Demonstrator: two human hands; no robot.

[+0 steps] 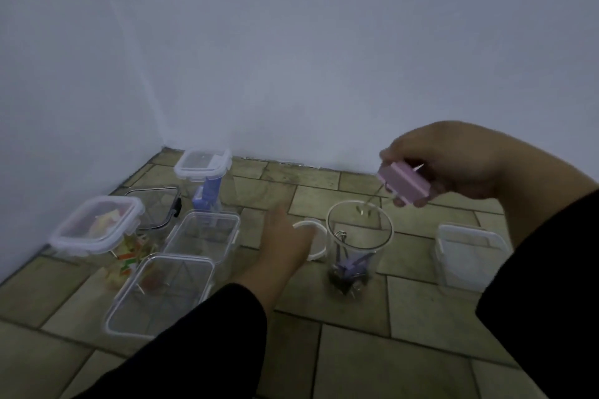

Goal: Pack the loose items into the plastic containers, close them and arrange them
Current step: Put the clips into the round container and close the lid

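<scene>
Your right hand (pixel 453 165) is curled around a small pink box (pixel 405 185), fingers wrapped over its far side and thumb underneath, and it holds the box tilted above the open mouth of the round clear container (pixel 356 246). A few small pieces (pixel 364 209) hang in the air between the box and the container rim, too blurred to name. Inside that container, dark and purple items lie at the bottom.

Your left hand (pixel 285 236) is open, fingers stretched forward and loosely spread, low over the tiled floor (pixel 356 350), with its fingertips at a white round lid (pixel 316 238) that lies just left of the round container; I cannot tell whether they touch it.

To the left stand two open rectangular containers (pixel 181 275), a closed container with colourful contents (pixel 103 230), and a tall closed container (pixel 204 178) near the wall. Another clear container (pixel 466 256) sits apart on the right.
</scene>
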